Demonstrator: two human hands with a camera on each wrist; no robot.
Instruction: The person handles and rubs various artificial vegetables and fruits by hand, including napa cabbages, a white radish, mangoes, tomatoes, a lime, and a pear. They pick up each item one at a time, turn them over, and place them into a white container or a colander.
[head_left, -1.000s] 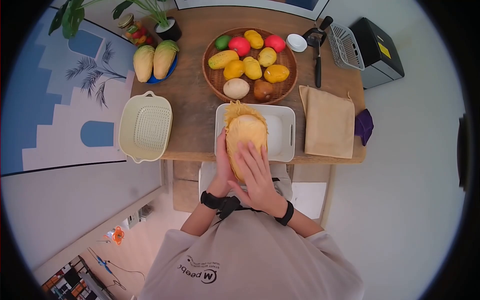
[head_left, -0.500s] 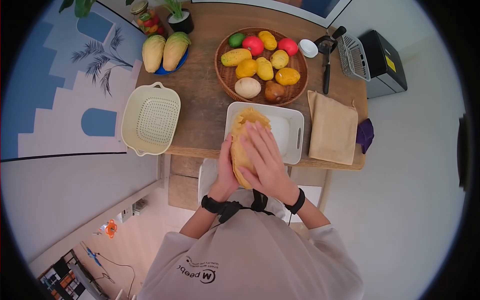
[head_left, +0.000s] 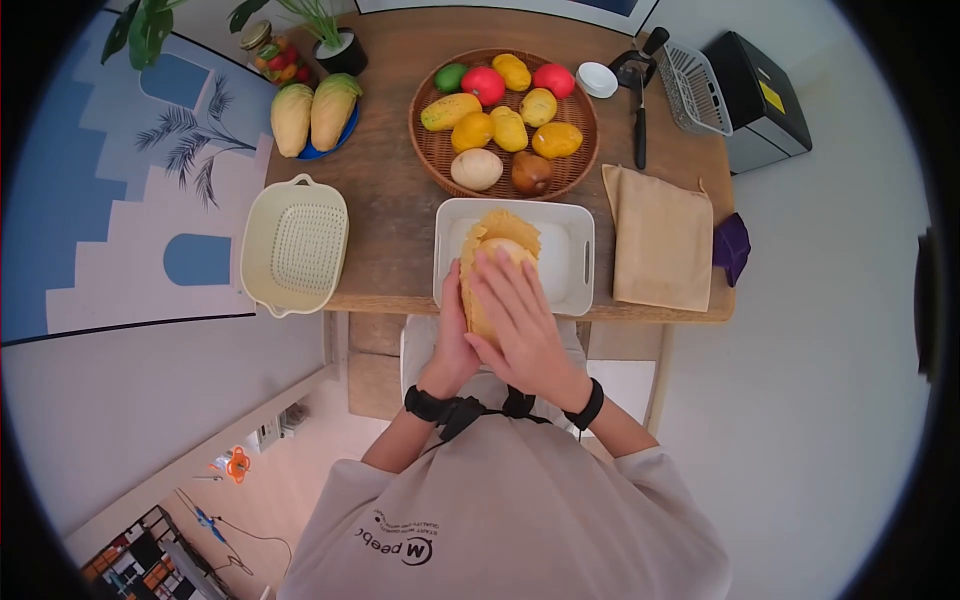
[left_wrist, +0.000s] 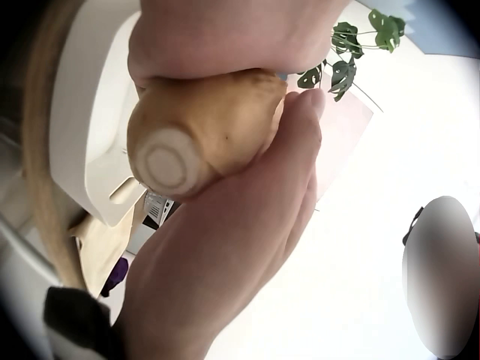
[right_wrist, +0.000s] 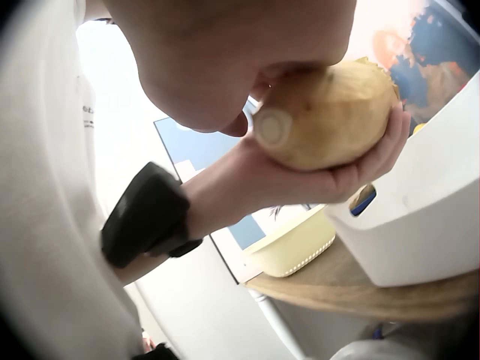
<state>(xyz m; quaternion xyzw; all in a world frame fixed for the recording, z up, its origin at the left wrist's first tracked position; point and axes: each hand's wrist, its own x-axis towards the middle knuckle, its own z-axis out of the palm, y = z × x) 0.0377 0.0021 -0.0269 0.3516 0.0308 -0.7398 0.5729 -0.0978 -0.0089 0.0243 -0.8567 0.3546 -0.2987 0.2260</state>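
A yellow napa cabbage [head_left: 500,228] with a frilly leaf edge is held over the near side of a white basin [head_left: 568,250]. My left hand [head_left: 455,335] grips it from the left and below; in the right wrist view its fingers [right_wrist: 371,161] curl round the cabbage's underside. My right hand [head_left: 522,325] lies over the top with fingers straight and close together, covering much of the leaves. The left wrist view shows the cabbage's round, pale cut base [left_wrist: 166,161] facing the camera.
Behind the basin stands a wicker basket [head_left: 425,150] of fruit. A cream colander [head_left: 300,240] is on the left, below two cabbages [head_left: 330,115] on a blue plate. To the right lie a folded beige cloth [head_left: 660,240], a knife [head_left: 640,135] and a grey basket [head_left: 697,90].
My right hand has moved up the cabbage and now covers more of its top. The cabbage looks turned, with less of its smooth face showing. The head view shifted and swung back.
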